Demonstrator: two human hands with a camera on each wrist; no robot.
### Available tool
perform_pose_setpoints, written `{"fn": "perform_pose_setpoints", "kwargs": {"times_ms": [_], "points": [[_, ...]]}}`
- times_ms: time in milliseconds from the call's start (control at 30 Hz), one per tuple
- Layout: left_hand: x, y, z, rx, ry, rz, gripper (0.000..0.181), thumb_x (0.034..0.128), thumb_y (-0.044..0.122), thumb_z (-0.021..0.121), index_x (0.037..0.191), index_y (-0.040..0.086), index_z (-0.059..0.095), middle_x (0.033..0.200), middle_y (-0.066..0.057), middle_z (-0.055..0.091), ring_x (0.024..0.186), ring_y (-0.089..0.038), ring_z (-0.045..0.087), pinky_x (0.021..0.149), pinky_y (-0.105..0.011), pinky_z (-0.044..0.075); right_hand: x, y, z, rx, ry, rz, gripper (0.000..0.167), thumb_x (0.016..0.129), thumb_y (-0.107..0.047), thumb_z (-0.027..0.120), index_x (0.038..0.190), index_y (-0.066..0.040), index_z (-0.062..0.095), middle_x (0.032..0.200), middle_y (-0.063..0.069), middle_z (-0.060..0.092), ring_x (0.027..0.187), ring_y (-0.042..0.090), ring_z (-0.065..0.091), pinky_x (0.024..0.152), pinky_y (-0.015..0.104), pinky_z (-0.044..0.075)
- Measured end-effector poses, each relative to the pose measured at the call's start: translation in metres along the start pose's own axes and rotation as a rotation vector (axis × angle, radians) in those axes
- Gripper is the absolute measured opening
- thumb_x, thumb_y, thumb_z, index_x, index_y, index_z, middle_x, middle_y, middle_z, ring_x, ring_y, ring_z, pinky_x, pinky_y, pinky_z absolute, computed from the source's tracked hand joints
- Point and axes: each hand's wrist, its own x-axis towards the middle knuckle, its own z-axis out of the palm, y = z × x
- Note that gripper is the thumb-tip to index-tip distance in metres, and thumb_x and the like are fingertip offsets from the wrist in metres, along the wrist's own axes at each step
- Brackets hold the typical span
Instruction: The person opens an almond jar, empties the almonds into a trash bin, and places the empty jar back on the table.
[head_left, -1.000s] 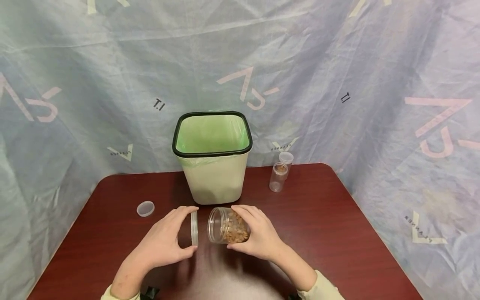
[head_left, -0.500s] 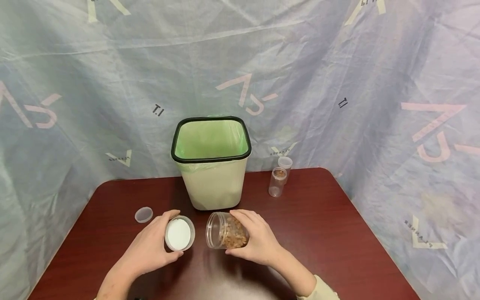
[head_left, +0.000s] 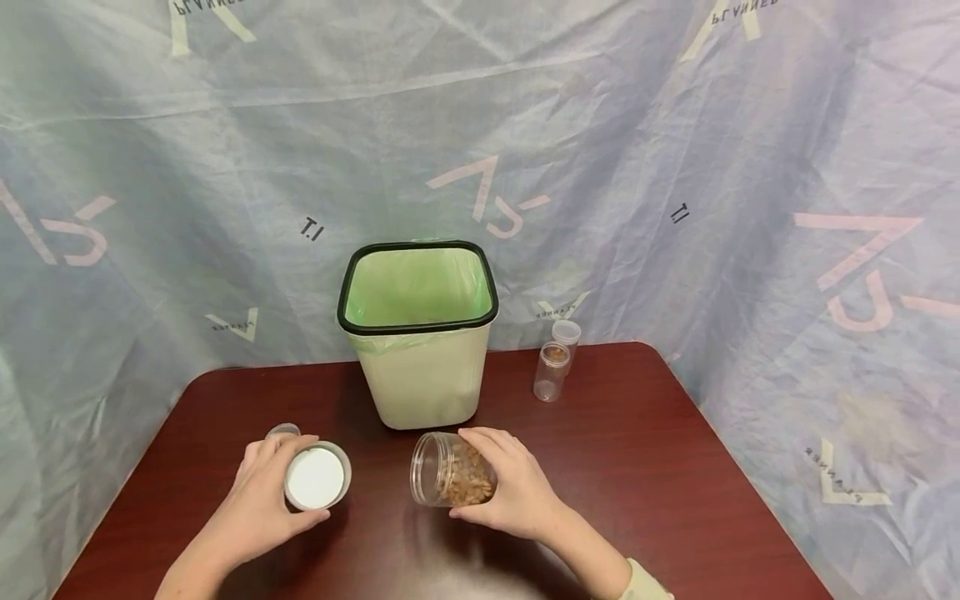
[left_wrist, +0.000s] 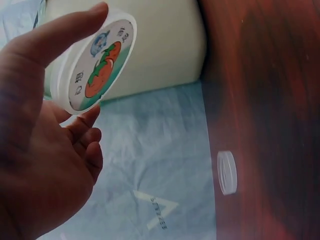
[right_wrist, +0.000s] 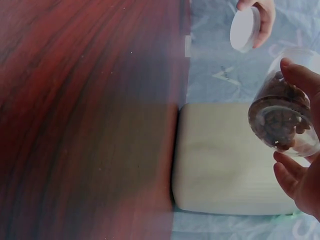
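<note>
My left hand (head_left: 258, 500) pinches a round jar lid (head_left: 315, 477) by its rim, its white inner face turned toward me in the head view. The lid's outer side, seen in the left wrist view, carries a label (left_wrist: 104, 65) with orange fruit and green leaves. To the right, my right hand (head_left: 513, 487) grips a clear plastic jar (head_left: 429, 469) tipped on its side, its mouth pointing left. Small brown pieces like nuts (head_left: 467, 482) lie in the jar's lower part. Lid and jar are apart.
A cream bin (head_left: 423, 379) with a black rim and green liner stands behind the hands. Two clear jars (head_left: 550, 379) stand at the back right of the dark red table (head_left: 637, 467). Another clear lid (left_wrist: 227, 172) lies at the left, partly hidden by my left hand in the head view.
My left hand has moved left, away from the jar, and turned the lid so its white inside faces me. The right hand keeps the tilted jar nearly in place.
</note>
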Motion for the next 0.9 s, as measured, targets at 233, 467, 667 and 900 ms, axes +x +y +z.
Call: {"fn": "perform_pose_setpoints", "kwargs": {"times_ms": [233,467,667,900], "points": [[-0.002,-0.011,-0.013,0.013,0.024,-0.057,0.092,0.0458,0.017,0.094,0.127,0.006,0.052,0.121,-0.011,0.049,0.105,-0.036,0.038,0.077,-0.049,0.028,0.004,-0.001,-0.001,-0.002,-0.003,-0.008,0.098,0.056,-0.047,0.092,0.14,-0.019,0.05,0.133,-0.005,0.053,0.12,0.01,0.049,0.098,0.038,0.044],[-0.004,-0.025,-0.025,0.065,0.023,-0.123,0.096,0.0475,0.019,0.093,0.131,0.001,0.049,0.116,-0.017,0.05,0.104,-0.039,0.038,0.075,-0.051,0.028,0.005,-0.002,0.001,0.002,-0.013,-0.009,0.097,0.057,-0.048,0.091,0.14,-0.016,0.051,0.134,-0.005,0.052,0.12,0.011,0.049,0.097,0.039,0.044],[-0.01,-0.043,-0.034,0.098,0.02,-0.145,0.093,0.0519,0.031,0.095,0.129,0.001,0.053,0.115,-0.018,0.052,0.102,-0.04,0.039,0.074,-0.052,0.028,0.008,-0.004,0.002,0.024,-0.005,0.0,0.098,0.056,-0.047,0.092,0.14,-0.017,0.051,0.133,-0.006,0.052,0.119,0.009,0.049,0.097,0.037,0.044],[-0.019,-0.061,-0.049,0.103,0.045,-0.177,0.093,0.0525,0.044,0.095,0.124,0.0,0.056,0.113,-0.021,0.055,0.1,-0.043,0.04,0.075,-0.054,0.029,0.009,-0.005,0.004,0.028,-0.008,0.006,0.098,0.057,-0.048,0.091,0.141,-0.019,0.05,0.133,-0.005,0.052,0.119,0.01,0.049,0.098,0.037,0.044]]}}
